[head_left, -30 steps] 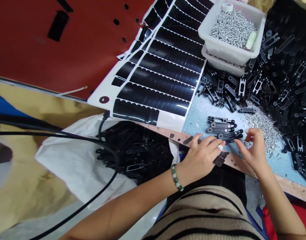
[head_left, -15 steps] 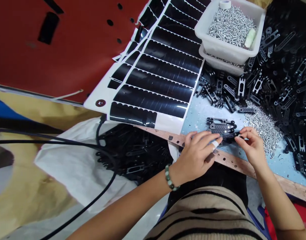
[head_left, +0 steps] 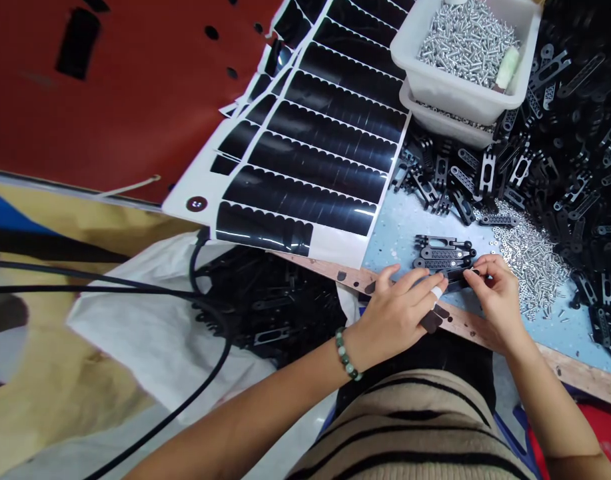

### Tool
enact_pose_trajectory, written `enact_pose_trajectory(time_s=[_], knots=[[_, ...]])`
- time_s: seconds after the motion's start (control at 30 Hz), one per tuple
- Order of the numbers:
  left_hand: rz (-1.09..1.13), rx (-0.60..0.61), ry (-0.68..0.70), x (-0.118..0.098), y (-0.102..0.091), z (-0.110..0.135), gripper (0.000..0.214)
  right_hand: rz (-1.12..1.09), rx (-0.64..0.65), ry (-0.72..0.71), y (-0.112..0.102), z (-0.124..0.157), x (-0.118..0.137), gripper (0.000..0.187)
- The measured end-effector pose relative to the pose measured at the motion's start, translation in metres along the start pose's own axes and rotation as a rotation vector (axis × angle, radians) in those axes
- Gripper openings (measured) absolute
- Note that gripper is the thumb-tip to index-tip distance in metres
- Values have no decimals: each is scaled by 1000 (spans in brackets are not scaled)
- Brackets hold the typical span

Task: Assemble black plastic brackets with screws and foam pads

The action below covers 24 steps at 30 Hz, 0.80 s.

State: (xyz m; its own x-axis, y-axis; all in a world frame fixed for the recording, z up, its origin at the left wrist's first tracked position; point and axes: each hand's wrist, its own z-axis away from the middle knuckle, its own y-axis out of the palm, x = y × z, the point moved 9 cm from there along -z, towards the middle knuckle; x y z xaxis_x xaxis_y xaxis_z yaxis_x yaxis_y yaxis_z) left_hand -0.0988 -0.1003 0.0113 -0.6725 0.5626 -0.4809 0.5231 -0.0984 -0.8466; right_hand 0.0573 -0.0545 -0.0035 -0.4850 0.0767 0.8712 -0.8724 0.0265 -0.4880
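My left hand [head_left: 398, 313], with a beaded bracelet and a taped fingertip, presses its fingers down on a black plastic bracket [head_left: 455, 279] at the table's front edge. My right hand [head_left: 495, 293] pinches the same bracket's right end with thumb and fingers. Just beyond lie a few more black brackets [head_left: 442, 252] in a row on the blue table top [head_left: 400, 227]. A heap of small silver screws [head_left: 532, 257] lies right of my right hand.
A white bin of screws [head_left: 465, 87] stands at the back, stacked on another. Several loose black brackets [head_left: 575, 153] pile at the right. Sheets of black stickers [head_left: 330, 133] lie left. A white bag of black parts [head_left: 265, 300] and black cables [head_left: 135, 287] sit below the table.
My right hand came left from the screw heap to the bracket's end and closed on it. My left hand stayed pressed on the bracket.
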Motion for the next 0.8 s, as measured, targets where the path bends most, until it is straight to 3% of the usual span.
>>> enact_pose_trajectory(time_s=[0.17, 0.3, 0.4, 0.47, 0.57, 0.63, 0.7, 0.8], knots=[[11, 16, -24, -2, 0, -5, 35, 154, 35, -56, 5, 1, 5, 23], [13, 27, -41, -5, -2, -12, 37, 510, 87, -136, 2, -1, 12, 28], [43, 45, -41, -5, -3, -16, 37, 681, -2, -187, -12, -3, 25, 34], [87, 59, -28, -4, -4, -18, 37, 589, 6, -307, -11, 1, 44, 40], [152, 56, -11, -1, -9, -18, 35, 306, 296, -520, 17, 18, 73, 25], [189, 49, -19, 3, -12, -16, 36, 193, 477, -578, 34, 31, 86, 22], [223, 60, -39, 6, -14, -14, 37, 160, 535, -585, 41, 36, 93, 26], [284, 88, -42, 7, -15, -8, 39, 200, 523, -600, 44, 39, 98, 25]])
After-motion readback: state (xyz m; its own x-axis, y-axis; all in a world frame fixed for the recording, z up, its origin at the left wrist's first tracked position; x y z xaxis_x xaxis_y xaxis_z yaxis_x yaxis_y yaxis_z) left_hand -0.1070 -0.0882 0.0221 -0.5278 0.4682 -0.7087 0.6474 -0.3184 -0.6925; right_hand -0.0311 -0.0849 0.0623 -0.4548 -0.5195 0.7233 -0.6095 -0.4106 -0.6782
